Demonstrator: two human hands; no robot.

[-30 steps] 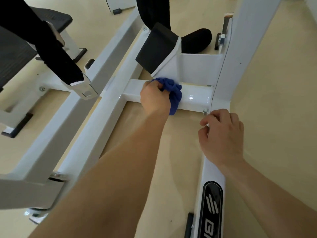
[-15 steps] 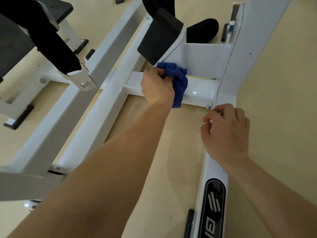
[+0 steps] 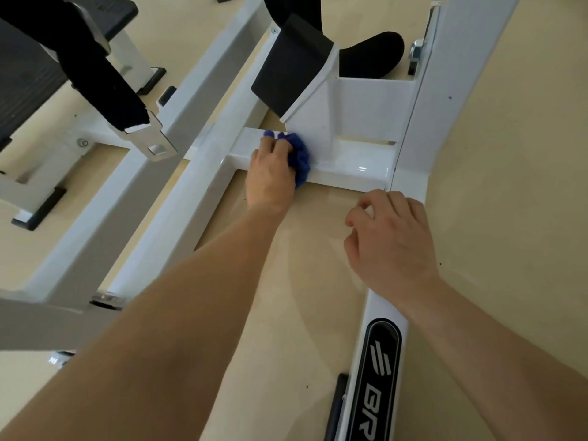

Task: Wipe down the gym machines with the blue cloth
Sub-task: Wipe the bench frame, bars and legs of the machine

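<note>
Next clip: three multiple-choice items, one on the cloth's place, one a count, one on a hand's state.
1. Where is the blue cloth? A in a bucket; B on the white crossbar; C hung on a hook.
2. How many hands hold it? A none; B two; C one.
3. The right hand: A holds nothing; B grips a bottle; C pinches a brush.
Answers: B, it is bunched against the crossbar; C, only the left hand grips it; A, its curled fingers are empty.
</note>
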